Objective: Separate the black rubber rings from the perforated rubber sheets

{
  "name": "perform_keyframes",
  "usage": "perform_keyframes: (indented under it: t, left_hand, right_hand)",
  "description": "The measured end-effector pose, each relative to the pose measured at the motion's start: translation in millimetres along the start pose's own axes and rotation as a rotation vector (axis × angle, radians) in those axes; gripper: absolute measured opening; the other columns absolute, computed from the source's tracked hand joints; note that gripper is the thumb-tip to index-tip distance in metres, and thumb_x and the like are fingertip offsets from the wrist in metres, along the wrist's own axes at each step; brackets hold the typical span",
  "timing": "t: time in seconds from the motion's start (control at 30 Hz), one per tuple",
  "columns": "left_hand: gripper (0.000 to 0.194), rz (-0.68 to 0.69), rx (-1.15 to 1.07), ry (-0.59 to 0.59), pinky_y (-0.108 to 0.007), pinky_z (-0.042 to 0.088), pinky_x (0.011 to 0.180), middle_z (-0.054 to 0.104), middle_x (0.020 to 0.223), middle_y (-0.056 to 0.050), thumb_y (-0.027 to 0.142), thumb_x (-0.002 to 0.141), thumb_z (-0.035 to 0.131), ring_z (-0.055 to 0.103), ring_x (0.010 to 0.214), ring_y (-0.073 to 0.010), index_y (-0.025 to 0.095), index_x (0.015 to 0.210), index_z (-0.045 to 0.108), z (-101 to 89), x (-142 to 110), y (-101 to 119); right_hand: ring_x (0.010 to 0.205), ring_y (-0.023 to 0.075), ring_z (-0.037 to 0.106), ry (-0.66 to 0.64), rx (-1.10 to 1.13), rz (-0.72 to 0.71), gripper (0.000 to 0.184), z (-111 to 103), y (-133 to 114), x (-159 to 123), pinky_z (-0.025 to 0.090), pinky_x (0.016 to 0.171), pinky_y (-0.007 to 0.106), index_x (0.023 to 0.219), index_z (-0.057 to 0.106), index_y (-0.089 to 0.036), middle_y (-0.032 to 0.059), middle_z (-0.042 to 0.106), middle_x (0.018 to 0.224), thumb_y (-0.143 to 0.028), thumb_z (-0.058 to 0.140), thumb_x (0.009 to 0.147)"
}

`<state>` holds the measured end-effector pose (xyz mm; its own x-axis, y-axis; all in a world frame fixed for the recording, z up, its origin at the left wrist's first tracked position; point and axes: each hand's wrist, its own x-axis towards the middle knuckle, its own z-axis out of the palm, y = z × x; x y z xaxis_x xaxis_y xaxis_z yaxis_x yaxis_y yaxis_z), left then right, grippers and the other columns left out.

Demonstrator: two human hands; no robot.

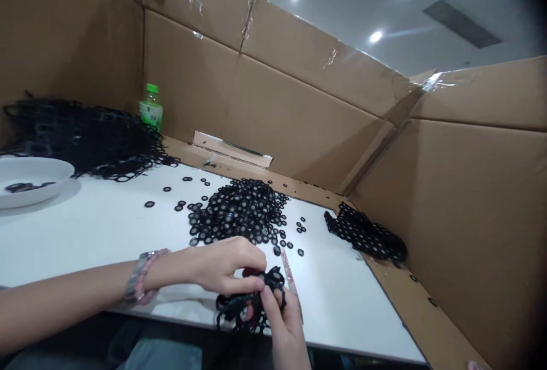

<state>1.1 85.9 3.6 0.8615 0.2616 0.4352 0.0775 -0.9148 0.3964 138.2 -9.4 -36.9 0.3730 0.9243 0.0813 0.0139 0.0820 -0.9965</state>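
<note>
Right hand (287, 318) and left hand (231, 264) have fingers (245, 285) clamped on black mesh (233, 303), apparently picking it apart; the next move calls for steady grip.

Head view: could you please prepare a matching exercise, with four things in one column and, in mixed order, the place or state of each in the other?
1. bottle
2. black piece
3. white bowl
4. small round pieces

A. held by left hand and right hand
B. heaped on the white table
C. closed with a green cap
D. at the picture's left edge

Pairs: 1-C, 2-A, 3-D, 4-B
</note>
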Motion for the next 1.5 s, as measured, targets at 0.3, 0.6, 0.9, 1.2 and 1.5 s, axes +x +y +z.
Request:
perform_keyframes:
  t: [0.3, 0.6, 0.9, 1.2, 1.5]
  left_hand:
    - [0.025, 0.098, 0.184, 0.140, -0.026, 0.044, 0.065, 0.063, 0.087, -0.012, 0.029, 0.090, 0.042, 0.058, 0.075, -0.0184, 0.015, 0.102, 0.058, 6.2, -17.0, -10.0]
    - [0.020, 0.170, 0.061, 0.219, -0.029, 0.035, 0.045, 0.070, 0.077, -0.004, 0.018, 0.080, 0.055, 0.062, 0.062, -0.0177, 0.032, 0.085, 0.068, 6.7, -23.6, 2.5]
    - [0.019, -0.111, 0.240, 0.335, -0.028, 0.043, 0.069, 0.068, 0.083, -0.007, 0.022, 0.086, 0.047, 0.060, 0.076, -0.0174, 0.020, 0.090, 0.066, -19.1, -17.7, -32.2]
    - [0.018, -0.387, 0.577, 0.267, -0.027, 0.043, 0.068, 0.058, 0.096, -0.007, 0.026, 0.086, 0.048, 0.056, 0.081, -0.0182, 0.018, 0.096, 0.060, -26.9, -30.4, -89.7]
    - [0.020, 0.017, 0.100, 0.284, -0.026, 0.043, 0.071, 0.061, 0.092, -0.008, 0.022, 0.084, 0.054, 0.055, 0.081, -0.0160, 0.018, 0.103, 0.060, -17.9, -25.2, 41.1]
  right_hand:
    - [0.063, 0.0180, 0.057, -0.071, -0.012, 0.047, 0.043, -2.2, 7.0, 11.2, 0.045, 0.060, 0.027, 0.068, 0.065, -0.017, 0.0010, 0.064, 0.063, -0.059, 0.059, 0.069]
    - [0.061, 0.0171, 0.054, 0.054, -0.041, 0.100, 0.039, -1.0, 6.3, 18.9, 0.044, 0.061, 0.027, 0.061, 0.063, -0.017, -0.0005, 0.062, 0.060, -0.056, 0.061, 0.068]
    - [0.060, 0.0161, 0.060, -0.219, 0.236, 0.228, 0.038, -13.5, -8.4, 21.9, 0.046, 0.061, 0.027, 0.085, 0.065, -0.016, 0.0028, 0.068, 0.071, -0.052, 0.057, 0.074]
    - [0.087, 0.0237, 0.064, -0.546, 0.104, 0.252, 0.045, -11.5, -27.6, -11.6, 0.046, 0.083, 0.037, 0.105, 0.060, -0.018, 0.0067, 0.071, 0.085, -0.053, 0.053, 0.078]
    - [0.080, 0.0191, 0.059, -0.436, -0.275, -0.198, 0.035, -13.1, -21.4, -18.1, 0.046, 0.074, 0.029, 0.096, 0.066, -0.021, 0.0056, 0.066, 0.086, -0.045, 0.043, 0.087]
